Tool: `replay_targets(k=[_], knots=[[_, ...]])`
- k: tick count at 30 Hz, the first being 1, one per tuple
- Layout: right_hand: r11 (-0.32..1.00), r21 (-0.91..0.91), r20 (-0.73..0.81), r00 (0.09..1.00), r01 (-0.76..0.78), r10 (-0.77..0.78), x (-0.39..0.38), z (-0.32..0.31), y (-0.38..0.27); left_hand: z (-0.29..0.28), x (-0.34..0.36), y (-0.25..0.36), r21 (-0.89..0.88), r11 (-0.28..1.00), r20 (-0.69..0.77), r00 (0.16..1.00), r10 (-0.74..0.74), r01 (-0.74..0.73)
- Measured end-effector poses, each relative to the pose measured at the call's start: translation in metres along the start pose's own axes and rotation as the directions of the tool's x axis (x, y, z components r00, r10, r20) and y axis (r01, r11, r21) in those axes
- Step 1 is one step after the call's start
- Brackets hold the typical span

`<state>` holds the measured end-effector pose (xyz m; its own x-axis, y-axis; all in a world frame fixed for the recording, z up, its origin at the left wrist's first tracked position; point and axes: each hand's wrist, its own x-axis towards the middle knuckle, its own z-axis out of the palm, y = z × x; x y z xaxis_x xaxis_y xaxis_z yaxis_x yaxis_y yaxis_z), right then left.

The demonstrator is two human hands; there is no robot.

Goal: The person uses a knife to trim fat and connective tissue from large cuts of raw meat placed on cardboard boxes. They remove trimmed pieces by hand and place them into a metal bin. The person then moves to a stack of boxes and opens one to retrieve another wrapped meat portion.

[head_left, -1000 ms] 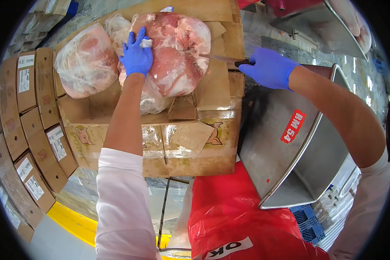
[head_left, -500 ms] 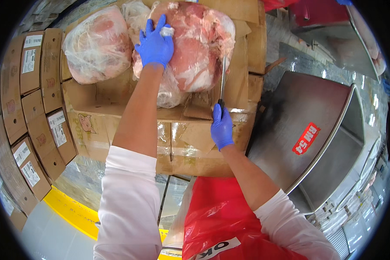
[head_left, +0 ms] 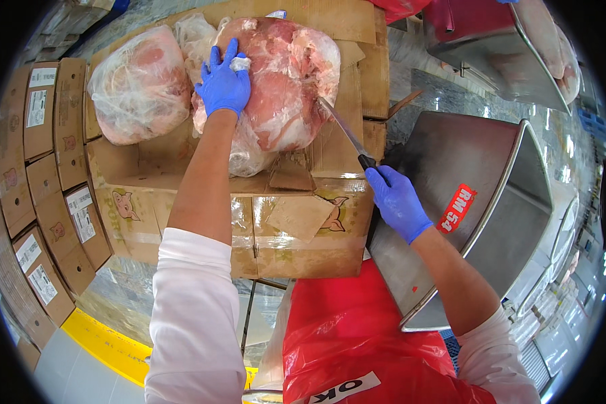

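A: Where's the meat (head_left: pixel 269 104)?
B: On the cardboard top of the box (head_left: pixel 310 242), ahead of the person, right of the wrapped piece (head_left: pixel 141 87). Crumpled film (head_left: pixel 252 158) shows at its near edge, so it's unwrapped on top at least.

A: Left hand (head_left: pixel 224 82)?
B: Flat on the meat's left part, fingers spread apart, not clamped. Reads as a hold-down: wide palm, weight from above, less sliding on a slick surface. Also well clear of the blade.

A: White scrap (head_left: pixel 240 64) by it?
B: At the hand's right edge. Fat or film, can't tell. Can't tell if it's gripped either.

A: Right hand (head_left: pixel 398 203)?
B: Closed round the handle of the knife (head_left: pixel 347 129), out past the box's right side. Blade slopes up and left to the meat's right edge. Holding from there probably keeps the forearm off the meat and leaves a clear view of the edge.

A: Tip in or just touching?
B: Can't tell, the edge is ragged there.

A: Why the steel bin (head_left: pixel 421 175) so close?
B: It's just right of the box, under the right forearm. My guess: within reach, no walking.

A: Red apron (head_left: pixel 357 323)?
B: Worn over the white sleeves' outfit, likely against splash.
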<state>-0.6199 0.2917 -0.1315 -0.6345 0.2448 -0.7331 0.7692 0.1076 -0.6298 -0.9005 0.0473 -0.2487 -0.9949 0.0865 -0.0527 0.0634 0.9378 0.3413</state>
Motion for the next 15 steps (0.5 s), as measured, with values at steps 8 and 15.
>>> replay_targets(k=[8, 15], knots=[[0.921, -0.058, 0.075, 0.919, -0.384, 0.388, 0.003, -0.007, -0.083, -0.002, -0.003, -0.002, 0.044, 0.999, -0.001, 1.0, 0.002, -0.002], [0.94, -0.157, 0.06, 0.947, -0.303, 0.315, 0.044, 0.017, -0.113, 0.004, -0.01, -0.003, 0.036, 0.999, -0.087, 0.996, 0.023, -0.019]])
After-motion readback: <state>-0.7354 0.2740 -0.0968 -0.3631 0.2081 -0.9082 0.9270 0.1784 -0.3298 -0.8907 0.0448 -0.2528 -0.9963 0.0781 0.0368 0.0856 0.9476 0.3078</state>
